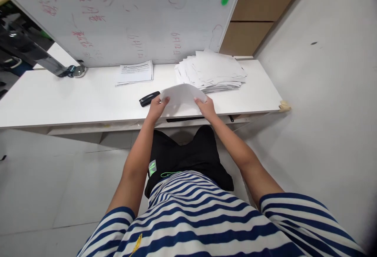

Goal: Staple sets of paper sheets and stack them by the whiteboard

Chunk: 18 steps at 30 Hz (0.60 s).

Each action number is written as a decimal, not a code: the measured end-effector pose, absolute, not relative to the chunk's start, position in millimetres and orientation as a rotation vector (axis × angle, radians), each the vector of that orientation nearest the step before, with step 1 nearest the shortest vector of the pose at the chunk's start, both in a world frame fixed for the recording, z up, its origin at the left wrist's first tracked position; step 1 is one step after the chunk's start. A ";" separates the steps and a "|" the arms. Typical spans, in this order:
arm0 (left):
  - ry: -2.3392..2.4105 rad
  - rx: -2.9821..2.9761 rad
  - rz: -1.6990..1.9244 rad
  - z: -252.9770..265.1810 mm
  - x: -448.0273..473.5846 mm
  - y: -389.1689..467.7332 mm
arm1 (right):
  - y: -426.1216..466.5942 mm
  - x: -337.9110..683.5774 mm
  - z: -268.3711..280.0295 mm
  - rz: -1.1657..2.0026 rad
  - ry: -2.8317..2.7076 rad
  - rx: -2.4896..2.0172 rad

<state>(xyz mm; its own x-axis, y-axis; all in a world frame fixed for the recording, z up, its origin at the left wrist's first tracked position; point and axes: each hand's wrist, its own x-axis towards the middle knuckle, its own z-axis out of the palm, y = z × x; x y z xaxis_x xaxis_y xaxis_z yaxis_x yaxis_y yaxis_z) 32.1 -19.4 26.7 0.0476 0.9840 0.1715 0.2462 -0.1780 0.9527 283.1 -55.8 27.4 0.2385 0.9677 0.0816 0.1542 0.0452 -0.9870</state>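
Both my hands hold white paper (183, 98) by its two sides, just above the front of the desk. My left hand (157, 107) is closed on its left edge, thumb on top. On the opposite edge my right hand (207, 107) pinches it the same way. The paper bows up in the middle; whether it is one sheet or a few I cannot tell. A black stapler (149, 98) lies right beside my left hand. Behind the paper rises a large, uneven pile of papers (213, 70). A thin stack of printed sheets (136, 72) lies farther left.
The white desk (73, 103) runs along a whiteboard (141, 17) with red writing and a green magnet (225, 0). A clear bottle (50, 62) leans at the back left. A wall (324, 92) closes off the right side. An open shelf (118, 126) runs under the desktop.
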 end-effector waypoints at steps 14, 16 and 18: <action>1.558 1.581 1.199 4.1 29.9 -48.3 | -77.6 276.9 8.5 0.846 -1.350 -1.415; 1.540 1.606 1.232 6.5 29.3 -48.7 | -78.4 278.5 8.3 0.803 -1.361 -1.387; 1.546 1.620 1.219 6.6 28.8 -49.1 | -78.3 280.3 7.0 0.796 -1.358 -1.379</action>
<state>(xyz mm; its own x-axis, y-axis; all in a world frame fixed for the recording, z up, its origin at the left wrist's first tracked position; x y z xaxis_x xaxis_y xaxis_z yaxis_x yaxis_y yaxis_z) 28.8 -49.1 6.6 -0.0910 0.9718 0.2176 0.4384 -0.1571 0.8849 280.3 -78.3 7.0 0.1522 0.9706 0.1866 0.3107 0.1323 -0.9413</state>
